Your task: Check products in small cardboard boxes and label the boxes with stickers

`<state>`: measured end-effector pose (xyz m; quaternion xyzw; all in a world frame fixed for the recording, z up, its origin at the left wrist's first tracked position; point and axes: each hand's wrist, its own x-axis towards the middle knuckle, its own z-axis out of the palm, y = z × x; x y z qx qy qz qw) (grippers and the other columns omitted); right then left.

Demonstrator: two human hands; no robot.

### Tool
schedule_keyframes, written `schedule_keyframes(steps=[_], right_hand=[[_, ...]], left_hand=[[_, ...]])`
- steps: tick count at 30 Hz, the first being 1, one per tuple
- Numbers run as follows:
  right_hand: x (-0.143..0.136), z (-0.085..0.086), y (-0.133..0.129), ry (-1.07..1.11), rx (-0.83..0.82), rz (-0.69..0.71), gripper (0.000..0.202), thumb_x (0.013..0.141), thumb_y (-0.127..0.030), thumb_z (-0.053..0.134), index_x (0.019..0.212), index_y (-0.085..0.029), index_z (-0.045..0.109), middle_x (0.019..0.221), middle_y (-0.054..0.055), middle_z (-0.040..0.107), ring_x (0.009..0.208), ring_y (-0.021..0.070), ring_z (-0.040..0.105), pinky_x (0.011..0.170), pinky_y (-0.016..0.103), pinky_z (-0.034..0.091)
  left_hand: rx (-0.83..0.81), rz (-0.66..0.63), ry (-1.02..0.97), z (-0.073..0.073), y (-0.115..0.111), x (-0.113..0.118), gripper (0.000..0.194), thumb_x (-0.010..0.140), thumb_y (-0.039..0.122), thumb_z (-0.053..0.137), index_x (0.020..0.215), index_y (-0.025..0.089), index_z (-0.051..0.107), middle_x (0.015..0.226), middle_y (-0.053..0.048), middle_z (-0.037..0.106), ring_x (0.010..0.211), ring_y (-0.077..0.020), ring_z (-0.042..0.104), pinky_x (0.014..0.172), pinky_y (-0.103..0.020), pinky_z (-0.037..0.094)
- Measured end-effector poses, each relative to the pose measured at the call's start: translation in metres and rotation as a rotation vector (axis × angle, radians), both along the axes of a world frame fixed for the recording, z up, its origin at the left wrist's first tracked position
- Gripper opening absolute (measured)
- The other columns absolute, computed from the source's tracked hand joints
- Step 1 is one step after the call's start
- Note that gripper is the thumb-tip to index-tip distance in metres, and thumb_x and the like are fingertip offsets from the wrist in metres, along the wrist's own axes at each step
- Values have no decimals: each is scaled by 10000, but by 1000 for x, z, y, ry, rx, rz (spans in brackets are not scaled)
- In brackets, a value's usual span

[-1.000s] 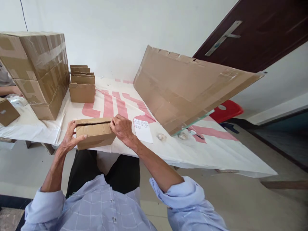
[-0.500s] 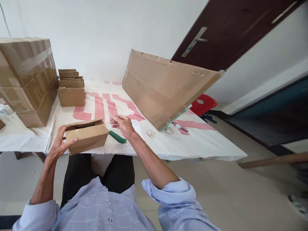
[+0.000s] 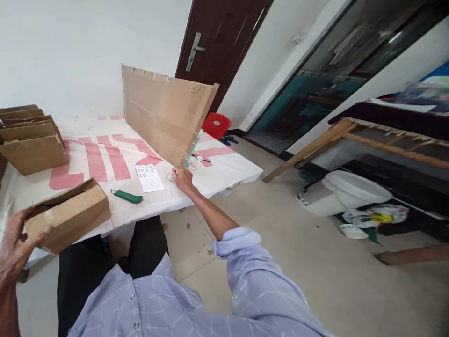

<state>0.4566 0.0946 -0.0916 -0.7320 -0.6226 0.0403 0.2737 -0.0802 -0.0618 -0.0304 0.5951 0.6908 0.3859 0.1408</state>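
Note:
My left hand point(image 3: 17, 243) grips the left end of a small cardboard box point(image 3: 75, 220), thumb on its front side, at the table's near edge. The box's top is partly open. My right hand point(image 3: 182, 179) has its fingers closed over a small clear thing at the table, too small to make out. It is just below the lower corner of a large upright cardboard sheet point(image 3: 164, 107). Between my hands lie a green cutter point(image 3: 127, 195) and a white paper point(image 3: 150, 180) with small drawings.
Folded cardboard boxes point(image 3: 33, 145) stand at the left on the white cloth-covered table point(image 3: 224, 171). Behind the sheet is a red stool point(image 3: 216, 125). A wooden table point(image 3: 336, 131) and white bucket point(image 3: 347, 192) are at the right.
The view has swung to the right. My right hand has moved right, away from the box, to the small clear things near the sheet. My left hand still holds the box.

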Motion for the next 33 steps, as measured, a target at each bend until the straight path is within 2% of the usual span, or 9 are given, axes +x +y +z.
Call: schedule_keyframes(steps=[2, 5, 9, 13, 19, 25, 33], right_hand=[[17, -6, 10, -94, -44, -24, 350, 1031, -150, 439, 1099, -117, 781, 1274, 213, 728, 1176, 283, 634, 986, 367, 464], [25, -20, 19, -202, -110, -18, 350, 1037, -137, 448, 1145, -112, 779, 1299, 205, 722, 1209, 274, 613, 981, 345, 443], [24, -36, 22, -296, -173, 8, 368, 1057, -144, 426, 1161, -114, 777, 1285, 194, 724, 1191, 263, 608, 925, 328, 437], [27, -41, 24, -357, -200, 31, 397, 1079, -162, 390, 1189, -109, 768, 1297, 188, 710, 1173, 258, 610, 892, 330, 435], [24, -44, 19, -416, -226, 77, 398, 1109, -207, 380, 1163, -113, 764, 1276, 169, 707, 1181, 238, 600, 929, 310, 437], [13, -57, 10, -401, -230, 53, 438, 1144, -401, 407, 1351, -96, 644, 1391, 198, 658, 1288, 262, 568, 1022, 315, 438], [12, -71, 15, -349, -245, -22, 448, 1142, -368, 408, 1511, -163, 558, 1409, 196, 690, 1315, 286, 570, 1042, 354, 437]], left_hand=[[-16, 17, -2, -1, 2, -2, 669, 718, 657, 688, 1307, 342, 650, 1453, -44, 646, 1395, -454, 552, 852, -477, 566], [-19, 21, -9, 2, 1, -1, 685, 729, 656, 675, 1320, 312, 649, 1455, -66, 638, 1393, -416, 560, 847, -412, 547], [-32, 15, -27, 10, -4, 7, 730, 710, 659, 688, 1325, 268, 637, 1464, -105, 608, 1399, -417, 552, 861, -409, 553], [-42, -12, -43, 17, -6, 13, 764, 690, 660, 697, 1320, 233, 624, 1442, -129, 618, 1424, -417, 533, 899, -416, 566], [-37, -6, -40, 15, -7, 13, 772, 689, 660, 696, 1322, 225, 625, 1460, -136, 606, 1417, -417, 535, 876, -409, 581], [-12, -14, -56, 12, -6, 13, 735, 709, 629, 706, 1325, 236, 629, 1447, -117, 609, 1408, -399, 534, 889, -415, 591], [4, -49, -53, 10, -7, 10, 742, 736, 668, 706, 1336, 238, 629, 1453, -119, 604, 1401, -394, 533, 875, -405, 577]])
